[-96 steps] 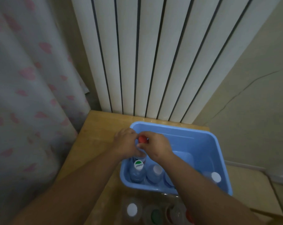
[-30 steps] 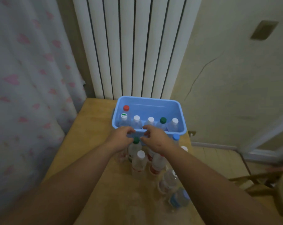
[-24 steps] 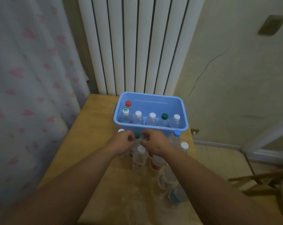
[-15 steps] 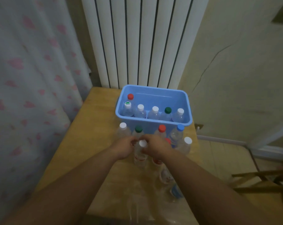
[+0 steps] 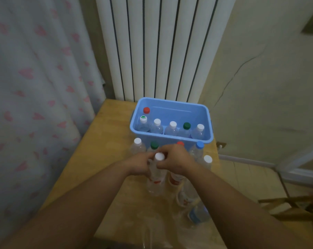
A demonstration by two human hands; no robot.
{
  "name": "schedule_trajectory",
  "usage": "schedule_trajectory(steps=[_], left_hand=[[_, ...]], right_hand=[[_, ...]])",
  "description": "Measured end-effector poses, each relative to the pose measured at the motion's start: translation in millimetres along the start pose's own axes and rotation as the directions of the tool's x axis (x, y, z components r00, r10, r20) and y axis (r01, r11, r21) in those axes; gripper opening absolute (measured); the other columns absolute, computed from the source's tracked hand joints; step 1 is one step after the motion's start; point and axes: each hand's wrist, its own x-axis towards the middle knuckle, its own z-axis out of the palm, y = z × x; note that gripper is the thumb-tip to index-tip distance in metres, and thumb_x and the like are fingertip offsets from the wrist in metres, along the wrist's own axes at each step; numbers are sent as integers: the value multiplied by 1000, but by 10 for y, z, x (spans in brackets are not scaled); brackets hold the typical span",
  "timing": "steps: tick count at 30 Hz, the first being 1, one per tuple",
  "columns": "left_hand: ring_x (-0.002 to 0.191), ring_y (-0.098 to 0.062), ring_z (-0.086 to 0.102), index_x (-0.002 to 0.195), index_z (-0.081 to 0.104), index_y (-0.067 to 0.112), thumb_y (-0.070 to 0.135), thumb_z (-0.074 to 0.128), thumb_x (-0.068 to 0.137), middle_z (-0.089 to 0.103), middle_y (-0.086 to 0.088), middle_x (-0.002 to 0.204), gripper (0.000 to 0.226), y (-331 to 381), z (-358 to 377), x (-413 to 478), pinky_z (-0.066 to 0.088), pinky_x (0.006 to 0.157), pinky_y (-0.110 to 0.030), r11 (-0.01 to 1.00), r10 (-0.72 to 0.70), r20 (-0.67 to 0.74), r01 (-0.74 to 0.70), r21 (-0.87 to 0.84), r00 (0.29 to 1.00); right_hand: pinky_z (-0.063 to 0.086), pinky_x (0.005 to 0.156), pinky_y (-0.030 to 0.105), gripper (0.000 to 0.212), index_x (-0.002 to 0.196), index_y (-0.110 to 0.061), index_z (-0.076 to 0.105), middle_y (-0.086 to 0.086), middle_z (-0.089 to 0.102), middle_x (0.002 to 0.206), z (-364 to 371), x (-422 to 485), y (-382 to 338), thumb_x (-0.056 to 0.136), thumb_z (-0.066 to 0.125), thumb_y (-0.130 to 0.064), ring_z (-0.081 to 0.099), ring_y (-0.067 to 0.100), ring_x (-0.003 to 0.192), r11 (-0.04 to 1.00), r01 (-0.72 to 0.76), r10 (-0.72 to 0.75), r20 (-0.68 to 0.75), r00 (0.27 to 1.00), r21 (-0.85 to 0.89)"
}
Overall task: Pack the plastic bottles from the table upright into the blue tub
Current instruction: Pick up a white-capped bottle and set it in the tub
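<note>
The blue tub (image 5: 172, 138) stands at the far end of the wooden table (image 5: 102, 159) and holds several upright bottles with white, green and red caps along its near wall. In front of it stand more clear bottles. Both hands close around the neck of a white-capped bottle (image 5: 156, 177) with a red label: my left hand (image 5: 140, 164) on its left side, my right hand (image 5: 175, 159) on its right. The bottle stands upright; whether its base touches the table I cannot tell.
Other bottles stand near the hands: a white-capped one (image 5: 137, 146), a green-capped one (image 5: 154, 146), a blue-capped one (image 5: 197, 150). A white radiator (image 5: 157, 47) rises behind the tub. A curtain (image 5: 32, 87) hangs left. The table's right edge drops to the floor.
The hands drew back from the tub's near rim toward me and closed on the white-capped bottle. The camera view tilted, showing more loose bottles on the table.
</note>
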Motion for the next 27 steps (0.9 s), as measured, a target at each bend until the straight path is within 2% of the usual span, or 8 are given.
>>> schedule_trajectory(steps=[3,5,10,15,18,21,23,27], left_hand=[[108,-16,57,134,47,27,11,83,69,59,6,119,77,95,-116,-51,51,87,-30,1000,7,35,-6,-7,999],[104,-17,60,129,51,29,19,84,63,62,6,115,75,127,-191,-89,54,87,-35,999,38,-4,-38,-7,999],[98,-20,67,121,60,25,17,85,54,69,-1,108,72,199,-362,-145,59,85,-45,981,64,-174,-94,-170,983],[104,-17,66,116,60,26,22,89,58,68,4,112,65,368,-689,-129,57,91,-45,975,74,-253,-123,-183,965],[104,-15,67,116,61,28,23,90,60,70,6,111,63,476,-942,-68,57,92,-44,963,104,-281,-168,-211,954],[102,-16,69,114,62,25,15,89,65,71,3,108,56,569,-1202,10,57,93,-45,950,135,-313,-213,-229,940],[102,-16,69,114,61,23,12,88,67,71,3,108,55,639,-1372,60,56,93,-45,941,159,-326,-243,-235,932],[100,-16,70,112,61,22,13,88,68,72,2,107,53,709,-1662,181,57,92,-45,919,208,-347,-304,-252,915]], right_hand=[[58,74,33,24,88,-30,71,-10,69,79,-151,-20,-75,64,73,-33,63,9,78,999,47,-46,-45,998,27],[57,72,31,21,86,-30,71,-8,69,77,-217,-52,-110,65,71,-30,63,9,77,995,82,-77,-82,994,62],[48,72,19,31,101,-28,69,-9,66,93,-367,-58,-256,71,72,-20,59,3,82,968,191,-160,-188,969,163],[49,80,25,36,104,-27,69,-6,66,100,-602,115,-435,69,71,-21,59,9,88,955,248,-192,-295,936,164],[50,79,23,34,100,-33,69,-7,65,100,-788,226,-572,70,70,-18,60,7,87,942,267,-179,-365,914,206],[48,75,19,34,102,-28,70,-3,65,101,-944,361,-713,72,69,-13,60,7,83,930,288,-162,-450,878,227],[47,74,21,33,106,-27,68,-3,62,100,-1032,444,-790,75,71,-16,57,6,81,931,301,-173,-476,863,208],[41,70,19,38,116,-28,65,-7,58,98,-1196,668,-906,79,74,-35,52,1,75,950,293,-196,-525,828,108]])
